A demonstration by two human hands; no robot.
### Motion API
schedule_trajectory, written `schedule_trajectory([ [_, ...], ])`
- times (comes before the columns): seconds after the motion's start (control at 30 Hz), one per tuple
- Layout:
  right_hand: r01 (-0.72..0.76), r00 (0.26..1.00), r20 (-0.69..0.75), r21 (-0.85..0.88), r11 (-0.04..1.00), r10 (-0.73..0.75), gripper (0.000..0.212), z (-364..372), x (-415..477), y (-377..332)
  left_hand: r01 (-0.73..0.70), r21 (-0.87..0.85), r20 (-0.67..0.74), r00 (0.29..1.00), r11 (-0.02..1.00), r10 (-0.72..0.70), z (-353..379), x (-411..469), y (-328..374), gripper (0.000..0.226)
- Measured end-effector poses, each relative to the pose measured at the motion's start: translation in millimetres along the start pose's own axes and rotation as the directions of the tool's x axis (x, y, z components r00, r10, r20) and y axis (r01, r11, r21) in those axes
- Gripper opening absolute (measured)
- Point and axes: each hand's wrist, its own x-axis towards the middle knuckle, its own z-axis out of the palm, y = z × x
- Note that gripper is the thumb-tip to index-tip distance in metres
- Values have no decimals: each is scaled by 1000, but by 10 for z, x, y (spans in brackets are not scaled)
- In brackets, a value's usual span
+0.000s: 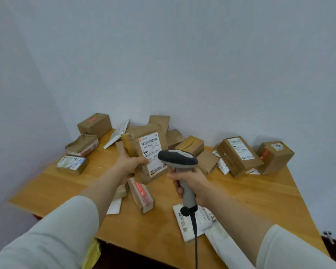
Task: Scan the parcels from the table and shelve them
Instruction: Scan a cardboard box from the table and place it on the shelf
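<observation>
My left hand (pixel 129 164) grips a brown cardboard parcel (pixel 149 152) by its left edge and holds it up above the table, its white barcode label facing me. My right hand (pixel 190 185) grips the grey handle of a barcode scanner (pixel 177 158). The scanner's dark head sits just right of the label, close to it. A black cable hangs from the handle's base toward me. Several other brown parcels lie on the wooden table (pixel 260 195), among them a long narrow box (pixel 142 195) with a red label below the held parcel.
Boxes line the wall: a box (pixel 94 125) at the back left, a large labelled box (pixel 239 156) and a cube box (pixel 274 157) at the right. White mailer bags (pixel 184 218) lie near the front edge. A yellow item (pixel 92 253) hangs below the table's front.
</observation>
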Motion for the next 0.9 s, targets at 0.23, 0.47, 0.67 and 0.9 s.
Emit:
schedule_trajectory([
  [0.23, 27, 1000, 0, -104, 994, -27, 16, 130, -113, -70, 9, 50, -27, 1000, 999, -7, -211, -129, -1, 100],
  [0.47, 45, 999, 5, -80, 996, -45, 20, 146, -149, -158, 14, 99, -35, 999, 995, -11, -259, -98, 9, 103],
  [0.67, 60, 998, 3, -74, 995, -60, 21, 137, -174, -198, 0, 103, -29, 1000, 995, 3, -234, -38, 19, 98],
  [0.9, 72, 997, 6, -123, 990, -71, 22, 135, -120, -226, 4, 103, -34, 999, 995, -1, -253, 29, 16, 99],
])
